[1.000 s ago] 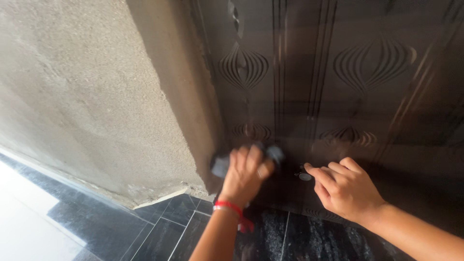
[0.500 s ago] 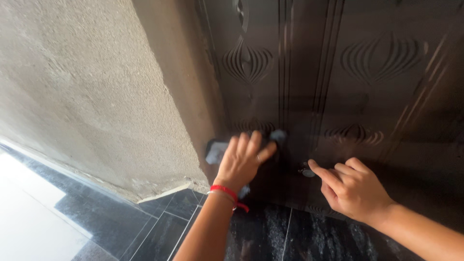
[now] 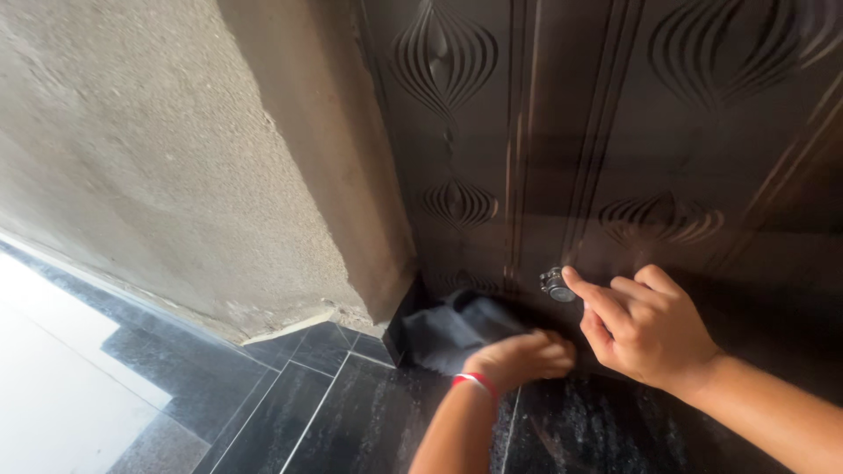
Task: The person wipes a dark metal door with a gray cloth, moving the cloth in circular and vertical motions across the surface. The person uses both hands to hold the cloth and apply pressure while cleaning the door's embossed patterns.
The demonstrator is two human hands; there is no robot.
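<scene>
Carved dark door (image 3: 615, 132) — left hand (image 3: 520, 358) presses soft grey cloth (image 3: 457, 329) low.

Left hand (image 3: 522, 358) fisted low; right hand (image 3: 648, 329) pointing.

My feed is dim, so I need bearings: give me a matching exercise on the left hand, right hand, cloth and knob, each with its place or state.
Column one:
1. left hand
2. right hand
3. cloth
4. knob

Column two:
A. small, round and silver, on the dark door
B. grey, bunched at the foot of the door
C. forefinger stretched to the knob
D. red band at the wrist, gripping the cloth

Pairs: 1-D, 2-C, 3-B, 4-A
</scene>
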